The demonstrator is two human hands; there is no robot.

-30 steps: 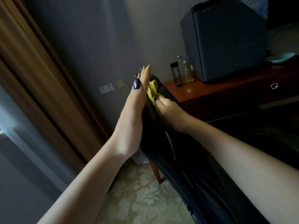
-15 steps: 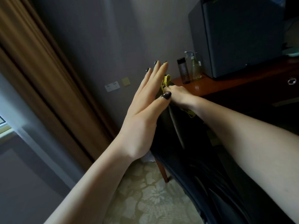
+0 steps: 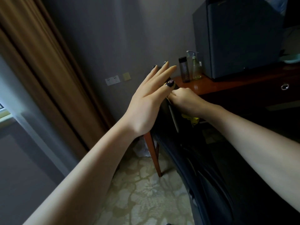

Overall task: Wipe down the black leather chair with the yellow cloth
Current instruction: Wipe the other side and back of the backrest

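Wiping stage: mid-task, by my judgement; work is at the upper corner of the black leather chair (image 3: 211, 176), far end of its backrest.
Cloth location: crumpled yellow cloth (image 3: 192, 119) is under the right hand (image 3: 183, 98), pressed to the inner face of the backrest; one tail hangs out below the wrist, a sliver shows at the top edge.
Right fingers (image 3: 178, 92): curled and clamped on the cloth; knuckles raised.
Left hand (image 3: 146, 98): laid flat on the outer side of the backrest as a brace; fingers (image 3: 162, 70) straight and slightly apart, holding nothing; thumb hooked over the top edge, touching the right hand.
Done: top corner under treatment; nothing further can be certified, since the dim light shows no damp track or dust line on the leather.
Outstanding: judged to be the long dark face running down toward the camera; seat is out of view; reddish wooden chair leg (image 3: 153, 153) is untouched at this moment.
Surroundings: glossy reddish-brown wooden bench (image 3: 227, 85) just beyond the chair; on it a dark cylindrical bottle (image 3: 184, 69), a clear spray bottle (image 3: 196, 67) and a dark grey box-shaped appliance (image 3: 240, 38); brown curtain (image 3: 40, 62) at left; pale floral carpet (image 3: 142, 192) below.
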